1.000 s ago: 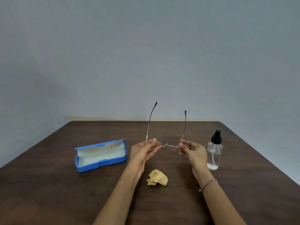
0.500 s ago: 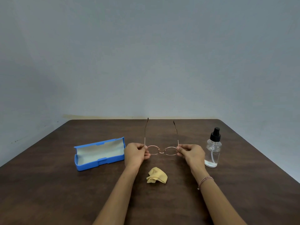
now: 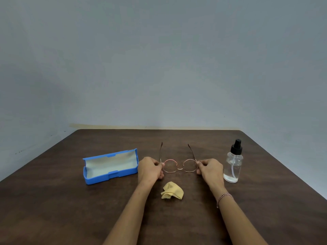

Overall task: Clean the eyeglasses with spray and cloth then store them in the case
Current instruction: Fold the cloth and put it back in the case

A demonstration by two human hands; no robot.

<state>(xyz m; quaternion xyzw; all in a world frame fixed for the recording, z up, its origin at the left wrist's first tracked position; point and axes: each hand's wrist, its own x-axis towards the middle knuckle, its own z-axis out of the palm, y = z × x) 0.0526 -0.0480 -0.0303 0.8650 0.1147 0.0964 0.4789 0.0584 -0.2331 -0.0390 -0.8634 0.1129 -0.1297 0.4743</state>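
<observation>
Head view: one pair of glasses (image 3: 180,168), one open case (image 3: 110,166), one cloth (image 3: 172,190), one bottle (image 3: 233,165), two hands. The left hand (image 3: 150,167) and right hand (image 3: 209,169), knuckles up, each pinch one end of the glasses with curled fingers, temples unfolded and pointing away. The case lies left of the glasses, the bottle stands right, and the cloth lies just nearer.

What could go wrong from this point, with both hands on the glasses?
1. The right hand pinches the eyeglasses close beside the upright spray bottle; a sideways move might tip it.
2. The left hand and right hand pinch at the rims, so the lenses may get smudged.
3. The temples are spread open; unless folded, the eyeglasses likely won't fit the open blue case.
</observation>
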